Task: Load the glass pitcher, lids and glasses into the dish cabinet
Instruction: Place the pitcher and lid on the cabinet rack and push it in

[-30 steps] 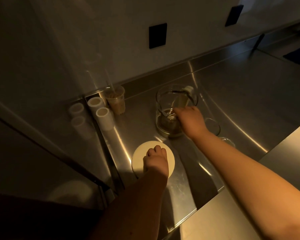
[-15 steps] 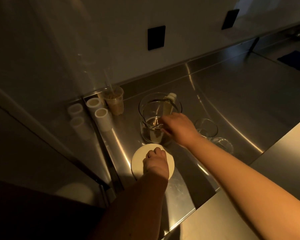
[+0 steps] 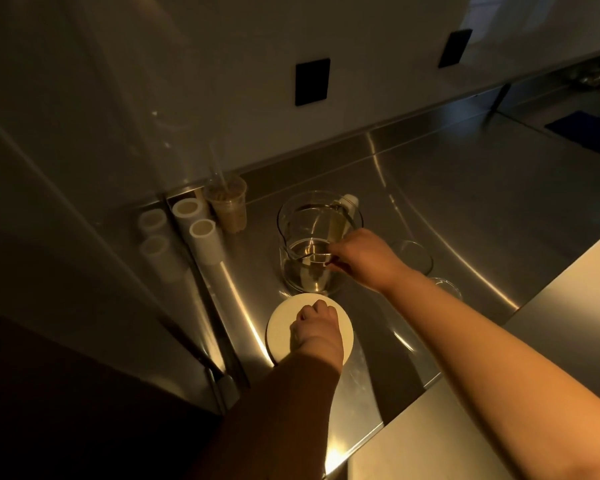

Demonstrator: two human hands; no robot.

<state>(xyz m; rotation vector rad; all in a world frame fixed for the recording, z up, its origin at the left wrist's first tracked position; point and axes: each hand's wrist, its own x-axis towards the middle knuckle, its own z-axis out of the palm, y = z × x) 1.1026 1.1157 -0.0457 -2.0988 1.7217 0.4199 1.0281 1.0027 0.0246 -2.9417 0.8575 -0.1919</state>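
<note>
We see the glass pitcher (image 3: 317,242) standing upright on the shiny metal counter (image 3: 465,202), in the middle of the view. Our right hand (image 3: 364,259) has its fingers curled around the handle on the pitcher's right side, so it is holding it. Our left hand (image 3: 317,327) rests on the round white lid (image 3: 284,327), which lies flat just near of the pitcher – its fingers are curled, but we cannot tell if they grip the lid or only press on it.

Two small glasses (image 3: 414,256) sit on the right, behind our right arm. A plastic cup with a straw (image 3: 229,207) and two white tubes (image 3: 201,228) stand to the left.

We think the pitcher is hard, smooth and easy to break, and likely a bit heavy – the handle is the best place to hold. The lid looks light and stiff, and picking it up by its edge should work well
</note>
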